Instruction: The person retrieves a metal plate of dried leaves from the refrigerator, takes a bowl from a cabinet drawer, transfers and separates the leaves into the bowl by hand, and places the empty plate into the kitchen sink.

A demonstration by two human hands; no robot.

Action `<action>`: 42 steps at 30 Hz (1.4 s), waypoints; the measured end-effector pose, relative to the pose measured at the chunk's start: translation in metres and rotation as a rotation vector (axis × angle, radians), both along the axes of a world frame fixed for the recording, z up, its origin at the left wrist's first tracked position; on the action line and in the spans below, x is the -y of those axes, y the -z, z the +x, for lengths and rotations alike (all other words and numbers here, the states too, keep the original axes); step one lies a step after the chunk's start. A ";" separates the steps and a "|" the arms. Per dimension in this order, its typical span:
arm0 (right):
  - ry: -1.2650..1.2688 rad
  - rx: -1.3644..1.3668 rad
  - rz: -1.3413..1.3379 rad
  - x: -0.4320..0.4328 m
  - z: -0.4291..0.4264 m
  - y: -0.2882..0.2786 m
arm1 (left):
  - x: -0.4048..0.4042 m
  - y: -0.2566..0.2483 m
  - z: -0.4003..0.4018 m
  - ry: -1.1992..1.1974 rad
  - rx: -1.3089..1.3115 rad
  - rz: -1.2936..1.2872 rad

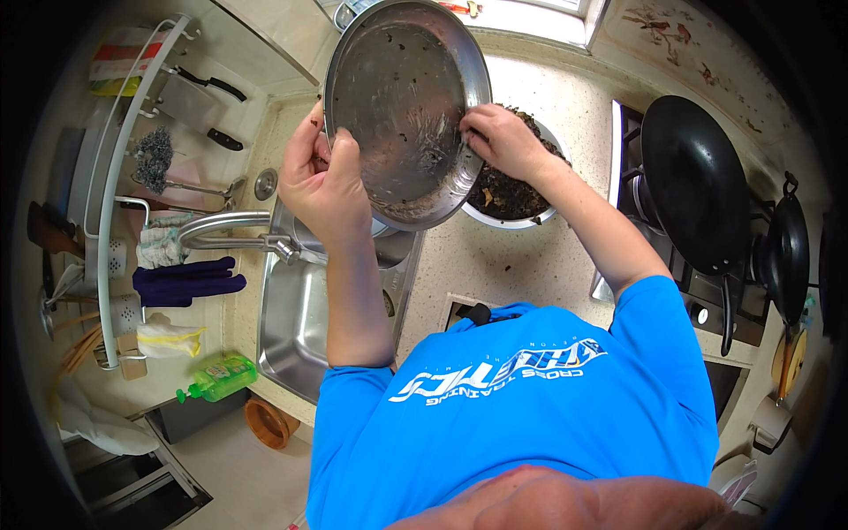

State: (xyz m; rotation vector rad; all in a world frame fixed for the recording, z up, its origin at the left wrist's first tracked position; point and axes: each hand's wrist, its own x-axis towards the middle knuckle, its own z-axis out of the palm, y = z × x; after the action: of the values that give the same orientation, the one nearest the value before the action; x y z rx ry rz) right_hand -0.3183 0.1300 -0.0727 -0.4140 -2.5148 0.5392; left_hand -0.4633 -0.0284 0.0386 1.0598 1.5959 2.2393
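A round stainless steel basin [397, 99] is tilted up in front of me, its inside facing the camera. Small dark bits and wet streaks cling to its base. My left hand [328, 175] grips the basin's rim on the left, thumb over the inner edge. On the opposite side, my right hand [500, 136] has its fingers bent against the inner wall; whether they pinch anything is hidden. Partly behind my right forearm, a white bowl [509, 224] on the counter holds a heap of dark, wet, leafy-looking pieces [503, 192].
A steel sink [298, 331] with a faucet [232, 228] lies at left, near a green dish soap bottle [222, 379]. Knives and cloths hang from a wall rack [126, 165]. Right, a black wok [695, 185] and a smaller pan [788, 258] rest on the gas stove [686, 291].
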 end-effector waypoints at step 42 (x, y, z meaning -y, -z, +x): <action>-0.193 0.137 -0.124 0.045 0.001 -0.019 | -0.001 0.023 -0.004 -0.160 0.054 0.048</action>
State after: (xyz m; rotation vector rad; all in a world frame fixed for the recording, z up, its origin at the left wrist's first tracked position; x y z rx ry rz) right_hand -0.3174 0.0849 -0.0542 -0.2619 -2.6789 0.7687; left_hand -0.4674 -0.0277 0.0154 0.9040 1.6664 2.3974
